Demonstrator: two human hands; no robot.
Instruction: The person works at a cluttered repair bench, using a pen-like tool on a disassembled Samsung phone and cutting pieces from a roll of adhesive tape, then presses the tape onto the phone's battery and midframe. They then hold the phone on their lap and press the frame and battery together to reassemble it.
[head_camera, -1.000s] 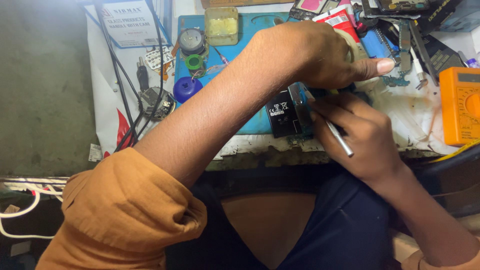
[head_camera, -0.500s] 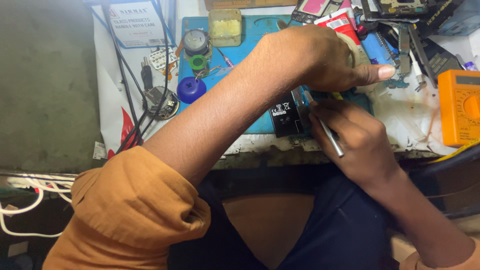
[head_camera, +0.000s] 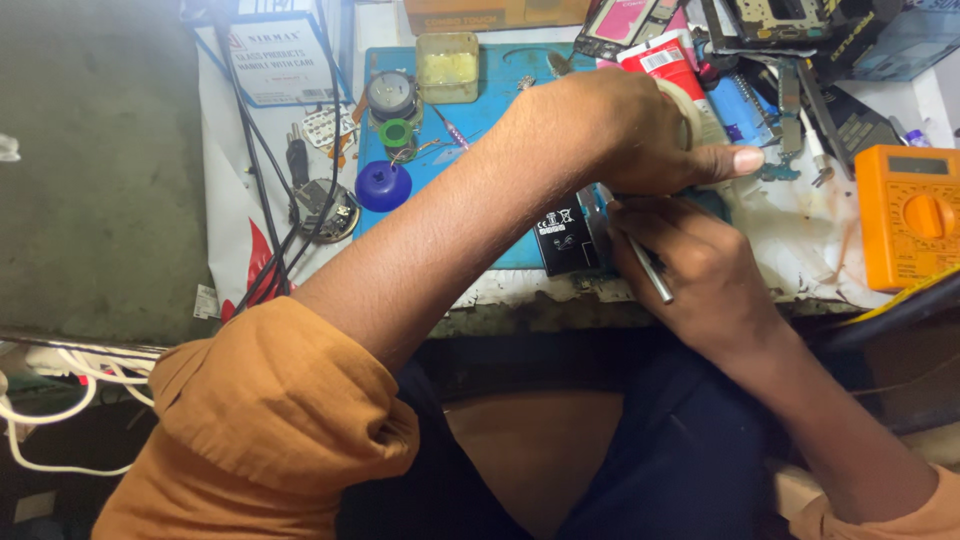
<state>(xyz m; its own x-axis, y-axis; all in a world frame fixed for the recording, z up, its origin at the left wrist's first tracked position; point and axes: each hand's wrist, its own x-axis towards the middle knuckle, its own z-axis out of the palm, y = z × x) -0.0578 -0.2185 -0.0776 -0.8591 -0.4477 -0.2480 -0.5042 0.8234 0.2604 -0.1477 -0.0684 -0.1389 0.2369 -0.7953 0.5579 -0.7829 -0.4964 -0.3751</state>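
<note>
In the head view, the person's left hand (head_camera: 625, 130) is reaching across the blue work mat (head_camera: 480, 110) with its fingers curled downward, the thumb sticking out to the right. It is covering the thing beneath it, and whether it is gripping or only pressing down cannot be told. Just below it, the right hand (head_camera: 700, 270) is closing around a thin metal tool (head_camera: 640, 255) — likely tweezers or a slim screwdriver — with the tip pointing up under the left palm. Beside the tool, a small black phone battery (head_camera: 565, 240) is lying at the near edge of the mat, just left of the right hand's fingers and touching the object the left hand is covering.

Around them, a blue round cap (head_camera: 382, 185) and a green ring (head_camera: 397, 132) are sitting on the left part of the mat, with a small yellowish plastic box (head_camera: 447, 67) at its far edge. A red-and-white tube (head_camera: 665, 65) is lying behind the left hand. An orange multimeter (head_camera: 908, 215) is resting well to the right — apart from both hands. Black cables (head_camera: 290, 210) are trailing down the table's left side. The left arm's orange sleeve (head_camera: 260, 430) is rolled up in the foreground.
</note>
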